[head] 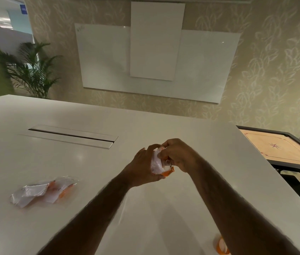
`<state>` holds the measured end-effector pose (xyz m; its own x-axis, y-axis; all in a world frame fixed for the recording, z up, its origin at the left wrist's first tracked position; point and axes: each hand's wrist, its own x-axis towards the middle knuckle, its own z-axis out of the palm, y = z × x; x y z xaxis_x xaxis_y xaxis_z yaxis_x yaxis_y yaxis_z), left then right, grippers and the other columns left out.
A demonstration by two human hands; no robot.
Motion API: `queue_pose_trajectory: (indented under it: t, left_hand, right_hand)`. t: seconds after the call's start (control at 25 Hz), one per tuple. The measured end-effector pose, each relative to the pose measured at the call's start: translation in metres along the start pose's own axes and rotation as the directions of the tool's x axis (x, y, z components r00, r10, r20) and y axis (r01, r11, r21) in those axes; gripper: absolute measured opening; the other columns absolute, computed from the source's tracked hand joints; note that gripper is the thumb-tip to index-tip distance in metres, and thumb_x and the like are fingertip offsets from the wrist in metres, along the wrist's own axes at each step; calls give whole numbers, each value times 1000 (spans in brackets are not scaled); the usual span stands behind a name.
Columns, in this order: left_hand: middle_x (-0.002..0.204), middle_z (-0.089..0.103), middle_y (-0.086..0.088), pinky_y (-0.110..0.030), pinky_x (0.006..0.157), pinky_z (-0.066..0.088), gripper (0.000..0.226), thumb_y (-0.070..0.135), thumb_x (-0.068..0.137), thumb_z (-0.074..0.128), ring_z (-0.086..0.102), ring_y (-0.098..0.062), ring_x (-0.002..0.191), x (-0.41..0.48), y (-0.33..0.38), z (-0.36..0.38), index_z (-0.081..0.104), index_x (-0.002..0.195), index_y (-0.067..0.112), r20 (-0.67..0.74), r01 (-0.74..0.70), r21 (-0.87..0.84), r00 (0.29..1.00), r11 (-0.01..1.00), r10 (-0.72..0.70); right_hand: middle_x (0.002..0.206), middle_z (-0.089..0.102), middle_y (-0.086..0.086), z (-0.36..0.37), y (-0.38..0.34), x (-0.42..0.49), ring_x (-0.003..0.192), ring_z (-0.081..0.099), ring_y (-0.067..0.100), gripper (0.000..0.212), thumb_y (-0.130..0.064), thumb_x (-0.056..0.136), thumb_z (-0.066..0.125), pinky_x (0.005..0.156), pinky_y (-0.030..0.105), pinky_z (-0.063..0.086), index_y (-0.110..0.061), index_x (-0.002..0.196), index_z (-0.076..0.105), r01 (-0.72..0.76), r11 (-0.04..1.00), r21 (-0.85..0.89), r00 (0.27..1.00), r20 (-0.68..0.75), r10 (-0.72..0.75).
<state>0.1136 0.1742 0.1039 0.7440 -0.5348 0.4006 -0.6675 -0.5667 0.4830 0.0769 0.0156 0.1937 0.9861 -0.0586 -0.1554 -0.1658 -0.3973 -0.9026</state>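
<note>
While both forearms reach out over the white table [83,168], the contents of the room stand as follows.

Item 1: clear plastic packet [157,162], orange piece showing at its lower end. It is held between the two hands near the middle of the table. Whether its lower corner touches the tabletop cannot be told.

Item 2: left hand [142,167]. It wraps the packet from the nine o'clock side, fingers curled round it.

Item 3: right hand [179,156]. It meets the packet from three o'clock, and thumb and fingertips pinch its upper edge. A small metal piece shows just under the thumb, too blurred to identify.

Item 4: loose heap of similar packets [42,192], clear film with orange inside. It lies flat on the table at eight o'clock from the hands, well apart from them.

Item 5: orange and white object [221,246], at five o'clock on the near table edge, partly hidden by the right forearm.

Item 6: cable hatch [72,136], set flush in the tabletop at ten o'clock.

Item 7: whiteboards [156,57], overlapping on the wall at twelve o'clock.

Item 8: potted palm [31,70], at eleven o'clock beyond the table.

Item 9: carrom board [281,148], at three o'clock, beside the table.
</note>
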Motion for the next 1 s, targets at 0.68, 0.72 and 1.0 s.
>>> queue_pose_trajectory:
  t: [0.68, 0.72, 1.0]
  left_hand:
    - [162, 30, -2, -41, 120, 31, 146, 66, 53, 86, 34, -21, 146, 2, 4, 2, -2, 160, 20, 20, 39, -153, 999, 988, -36]
    - [156, 38, -2, -43, 117, 36, 135, 61, 55, 89, 41, -21, 140, 1, 3, 3, 13, 158, 19, -2, 64, -121, 998, 991, -65]
    - [101, 57, 16, -22, 75, 47, 69, 55, 59, 79, 60, -7, 88, 4, 4, 4, 46, 116, 33, -186, -29, 19, 982, 999, 32]
  right_hand:
    - [112, 68, 19, -7, -11, -5, 96, 66, 24, 23, -3, 91, 67, 87, 34, 58, 2, 114, 66, 5, 989, -149, 998, -55, -14]
    - [109, 68, 18, -8, -10, -4, 94, 66, 24, 23, -3, 89, 69, 84, 33, 58, 0, 112, 67, 14, 986, -164, 999, -47, -22]
    - [82, 67, 16, -4, -8, -5, 69, 64, 22, 15, 2, 76, 75, 62, 30, 51, 3, 90, 70, 112, 982, -149, 981, -138, -133]
